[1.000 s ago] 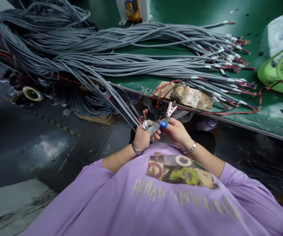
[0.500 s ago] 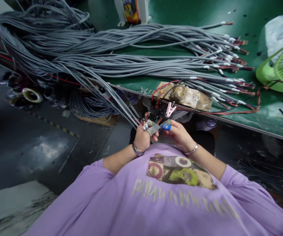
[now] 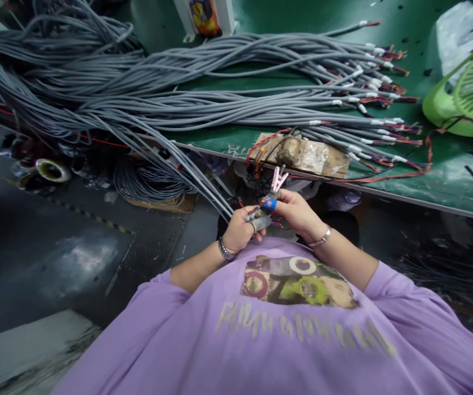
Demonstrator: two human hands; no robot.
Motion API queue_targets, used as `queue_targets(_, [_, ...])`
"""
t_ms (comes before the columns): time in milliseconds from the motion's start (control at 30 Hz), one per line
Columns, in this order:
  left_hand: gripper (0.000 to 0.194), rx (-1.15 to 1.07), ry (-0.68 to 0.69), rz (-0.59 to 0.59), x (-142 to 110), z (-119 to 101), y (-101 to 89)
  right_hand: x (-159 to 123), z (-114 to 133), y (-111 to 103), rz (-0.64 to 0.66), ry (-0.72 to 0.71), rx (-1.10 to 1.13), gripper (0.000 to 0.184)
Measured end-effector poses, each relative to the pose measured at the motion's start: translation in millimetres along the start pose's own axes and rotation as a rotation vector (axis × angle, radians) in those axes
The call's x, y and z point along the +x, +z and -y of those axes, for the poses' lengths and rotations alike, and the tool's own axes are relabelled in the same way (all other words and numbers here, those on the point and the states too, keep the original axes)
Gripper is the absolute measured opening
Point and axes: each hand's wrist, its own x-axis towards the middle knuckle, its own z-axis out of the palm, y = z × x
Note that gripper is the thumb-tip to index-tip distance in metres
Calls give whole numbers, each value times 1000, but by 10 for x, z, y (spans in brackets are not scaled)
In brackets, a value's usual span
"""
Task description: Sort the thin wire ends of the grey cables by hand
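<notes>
My left hand (image 3: 242, 227) is closed around the ends of several grey cables (image 3: 203, 184) that slant down from the bench. Thin coloured wires (image 3: 242, 206) stick out around its fingers. Beside it, my right hand (image 3: 296, 213) pinches at those wires with thumb and forefinger; the exact grip is too small to make out. Grey coverings sit on some fingertips, and a blue band (image 3: 270, 204) wraps my right thumb. A pink clip (image 3: 278, 180) stands just beyond my right fingers, near the bench edge.
A large bundle of grey cables (image 3: 203, 107) with stripped ends lies along the green bench (image 3: 446, 189). A taped cardboard piece (image 3: 322, 156) sits at its edge. To the right stand a green fan (image 3: 467, 99) and a plastic bag (image 3: 462, 33). Cable coils (image 3: 150, 178) lie below.
My right hand has shifted slightly up, and its fingers have moved among the wires. The wires that fanned upward between my hands now lie lower. The whole view has shifted a little.
</notes>
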Motion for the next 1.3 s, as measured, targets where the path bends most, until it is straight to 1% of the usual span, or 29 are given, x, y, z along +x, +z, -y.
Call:
queue_targets(100, [30,10,-24,-7,-2,-7,-14,15,7,-30,-54,-29,-8,42])
queue_targets(167, [30,-8,-12,-43,-3,-16,-15,9,16,-86,-49,19,18,44])
queue_targets(267, [30,-24,2,-63,-5,-31,-5,-23,30,-172,31,139,19,46])
queue_targets(300, [30,-23,4,-62,-5,-36,-1,-34,32,-191,63,159,5,45])
queue_targets(400, [30,-9,4,-46,-4,-48,7,-51,33,-195,100,127,-25,40])
queue_targets(500, [30,8,-11,-16,-3,-48,6,-38,26,-140,82,46,-49,36])
queue_targets(600, [30,16,-33,9,-8,-35,-5,-9,5,-85,55,8,-78,35])
queue_targets(633, [30,13,-36,14,-12,-29,-10,2,-7,-78,25,3,-79,35])
queue_targets(700, [30,0,-31,19,-26,-19,-20,22,-35,-91,-73,-14,-61,36])
queue_targets(767, [32,-21,-20,19,-43,-22,-26,32,-62,-138,-165,-18,-16,38])
queue_targets(800, [33,-34,-15,14,-51,-32,-26,32,-73,-170,-189,-8,20,41])
queue_targets(967, [33,-85,-6,-2,-42,-170,12,38,-48,-307,-193,93,249,49])
queue_targets(1067, [32,-80,3,31,15,-275,64,98,37,-308,-124,114,234,58])
queue_targets(1133, [32,-80,17,50,63,-323,103,150,89,-273,-60,71,158,60])
queue_targets(1167, [32,-84,24,55,86,-337,122,173,103,-250,-54,28,106,60])
queue_targets(1200, [32,-90,31,57,108,-346,138,193,108,-226,-79,-30,48,59])
queue_targets(1300, [31,-119,44,51,159,-341,167,236,67,-167,-263,-209,-80,59])
